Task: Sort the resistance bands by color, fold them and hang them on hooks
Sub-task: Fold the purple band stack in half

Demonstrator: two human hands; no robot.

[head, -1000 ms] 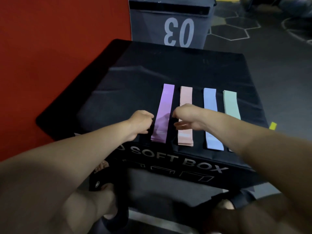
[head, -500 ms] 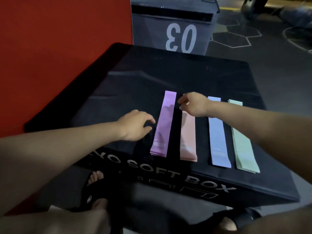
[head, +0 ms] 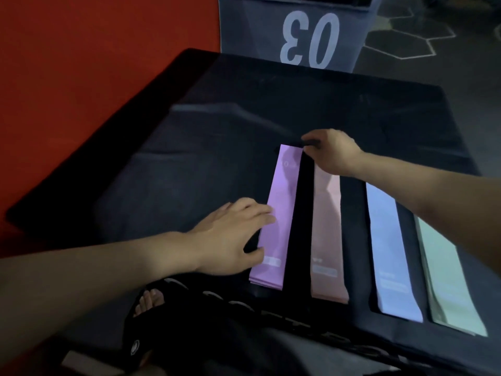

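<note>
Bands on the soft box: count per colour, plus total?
Purple band: 1
Pink band: 1
Blue band: 1
Green band: 1
Total: 4, side by side on the black soft box. Each may be a layered stack; layers can't be counted. The dark strip between purple and pink can't be identified.

Four flat elastic bands were laid side by side on the black padded soft box (head: 189, 158): purple band (head: 279, 213) leftmost, then pink band (head: 326, 240), blue band (head: 390, 253), and pale green band (head: 450, 280) rightmost. A grey numbered box (head: 298, 31) stood beyond the far edge.
</note>
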